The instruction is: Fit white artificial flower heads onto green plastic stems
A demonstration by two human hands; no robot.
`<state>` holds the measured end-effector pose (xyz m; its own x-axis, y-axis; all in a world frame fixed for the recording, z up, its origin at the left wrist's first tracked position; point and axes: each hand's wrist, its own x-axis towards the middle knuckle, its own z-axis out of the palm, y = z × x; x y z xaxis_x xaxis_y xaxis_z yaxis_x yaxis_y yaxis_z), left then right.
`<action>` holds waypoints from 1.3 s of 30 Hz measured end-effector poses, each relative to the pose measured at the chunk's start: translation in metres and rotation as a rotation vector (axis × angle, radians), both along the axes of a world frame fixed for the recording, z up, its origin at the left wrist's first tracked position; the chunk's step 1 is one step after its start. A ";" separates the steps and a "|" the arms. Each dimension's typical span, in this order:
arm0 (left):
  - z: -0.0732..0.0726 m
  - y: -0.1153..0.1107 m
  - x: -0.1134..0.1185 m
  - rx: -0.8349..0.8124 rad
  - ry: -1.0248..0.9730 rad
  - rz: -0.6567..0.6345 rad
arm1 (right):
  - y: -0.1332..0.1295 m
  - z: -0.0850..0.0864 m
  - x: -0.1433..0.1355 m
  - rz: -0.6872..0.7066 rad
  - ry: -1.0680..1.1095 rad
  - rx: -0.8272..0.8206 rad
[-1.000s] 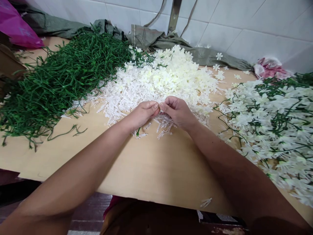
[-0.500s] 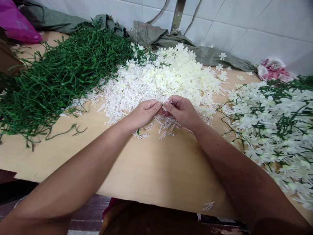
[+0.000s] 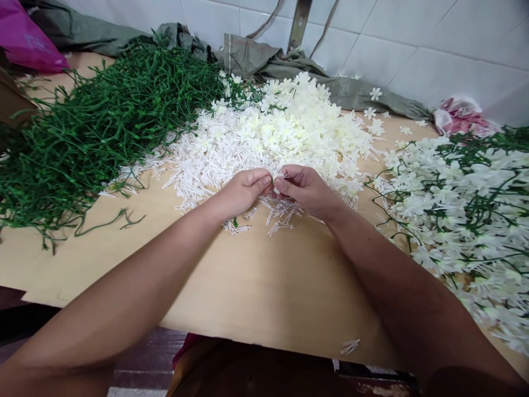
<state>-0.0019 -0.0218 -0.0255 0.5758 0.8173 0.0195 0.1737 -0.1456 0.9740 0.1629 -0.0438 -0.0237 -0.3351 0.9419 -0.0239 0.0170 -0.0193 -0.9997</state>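
My left hand and my right hand meet fingertip to fingertip over the middle of the table. The left thumb and forefinger pinch a green plastic stem, of which only a speck of the tip shows. Between the right thumb and fingers is a small white artificial flower, mostly hidden by the fingertips. Just beyond the hands lies a heap of loose white and pale yellow artificial flowers. Thin white stamens lie heaped at its left side, and a few more lie below the hands.
A tall tangle of green plastic stems covers the table's left side. Flowers on green stems pile up at the right. Grey-green sacking runs along the tiled wall. A pink bag is at the back left.
Both hands stay in nearly the same place, fingertips together. The fingers have shifted slightly, and a green tip now shows between them. The piles look unchanged.
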 end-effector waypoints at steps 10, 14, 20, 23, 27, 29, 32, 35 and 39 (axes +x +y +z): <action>-0.001 -0.005 -0.003 -0.084 -0.043 -0.072 | 0.001 -0.003 0.004 0.049 0.020 -0.202; -0.001 -0.007 -0.002 -0.101 0.000 -0.073 | 0.003 -0.007 0.004 0.063 0.000 -0.172; -0.004 -0.007 -0.002 -0.093 -0.024 -0.050 | 0.002 -0.008 -0.001 0.005 -0.061 -0.065; -0.004 -0.005 0.002 -0.095 -0.020 0.012 | 0.002 -0.004 -0.002 -0.061 -0.079 -0.069; 0.007 -0.002 0.005 0.111 -0.029 0.077 | 0.004 0.009 0.004 -0.139 -0.031 0.031; 0.015 0.000 0.002 0.324 -0.063 0.147 | 0.005 0.017 0.009 -0.171 0.009 0.067; 0.023 0.000 -0.007 0.587 -0.139 0.229 | 0.006 0.026 0.017 -0.220 0.038 0.068; 0.026 -0.004 -0.014 0.693 -0.143 0.184 | 0.008 0.029 0.022 -0.256 0.031 0.052; 0.029 -0.011 -0.016 0.741 -0.123 0.164 | 0.010 0.028 0.024 -0.281 0.022 0.041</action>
<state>-0.0175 -0.0330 0.0036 0.4071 0.6402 0.6515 0.1462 -0.7497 0.6454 0.1872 -0.0339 0.0044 -0.0611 0.9979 0.0205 -0.0053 0.0202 -0.9998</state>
